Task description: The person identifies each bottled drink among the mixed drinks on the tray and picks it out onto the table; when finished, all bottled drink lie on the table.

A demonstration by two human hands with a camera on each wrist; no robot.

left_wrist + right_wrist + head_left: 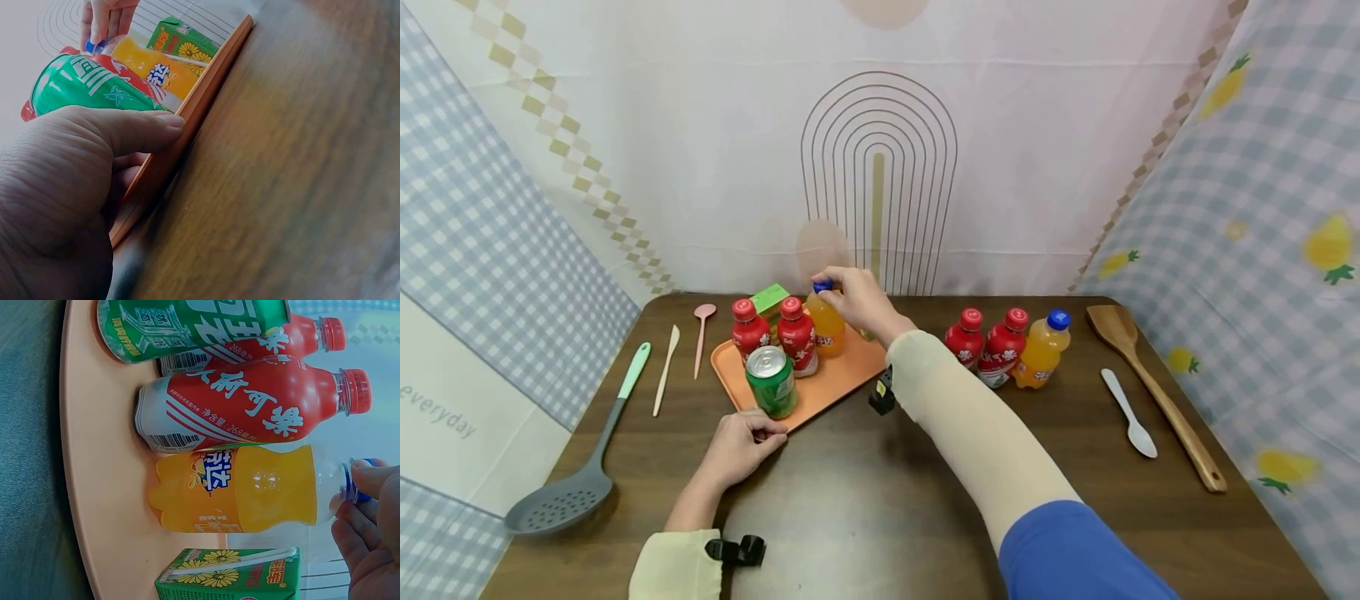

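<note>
An orange tray (842, 377) lies on the table, and my left hand (739, 446) pinches its near left corner, thumb on top of the rim in the left wrist view. My right hand (861, 298) grips the blue cap of an orange soda bottle (262, 487), which is upright on the tray. Left of that bottle stand two red-labelled soda bottles (797, 333). A green soda can (772, 385) is in front of them, close to my left fingers. Behind the bottles is a green drink carton (769, 298). Another green carton (231, 575) with a straw lies beside the orange soda bottle.
Right of the tray stand two red bottles (1006, 337) and another orange soda bottle (1042, 350). A wooden spatula (1150, 379) and white spoon (1129, 414) lie at the right. A grey skimmer (580, 487), cream knife (666, 371) and pink spoon (701, 337) lie left. Curtains (737, 150) border the table.
</note>
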